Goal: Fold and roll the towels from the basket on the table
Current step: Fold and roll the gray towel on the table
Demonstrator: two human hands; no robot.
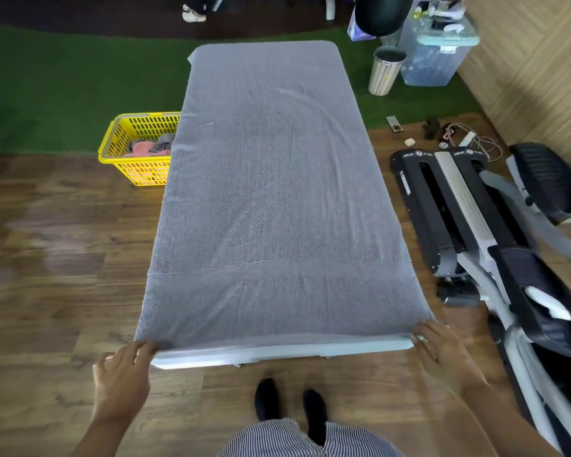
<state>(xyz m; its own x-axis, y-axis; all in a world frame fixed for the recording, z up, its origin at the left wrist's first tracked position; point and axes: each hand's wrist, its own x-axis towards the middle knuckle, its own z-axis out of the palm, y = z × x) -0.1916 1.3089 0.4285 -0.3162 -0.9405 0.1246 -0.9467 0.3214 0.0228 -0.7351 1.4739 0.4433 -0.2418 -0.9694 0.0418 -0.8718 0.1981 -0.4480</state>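
Early in the job, by the look of it: one grey towel spread flat and single-layered over nearly the whole surface, no fold made in it yet, no roll started, and no finished rolls anywhere in view. Still more to do in the yellow basket on the floor at about 10 o'clock from the towel's middle, just beside the surface's left edge, with pink and grey cloth bunched inside. Towel lying with its long axis running 12 to 6 o'clock, away from the person, short edges at the far end and the near end, near hem just short of the pale front lip of the surface. A few shallow creases across the middle, otherwise smooth. Left hand at the near left corner, about 7 o'clock, fingers curled onto the corner of the cloth and apparently pinching it. Right hand at the near right corner, about 5 o'clock, fingertips likewise curled over the towel's edge in what looks like a grasp, though motion blur makes the pinch hard to confirm. Judged from this: spreading done, first fold likely next, then rolling, then the remaining pieces from the basket. Exercise machine on the floor at 3 o'clock, well apart from the towel
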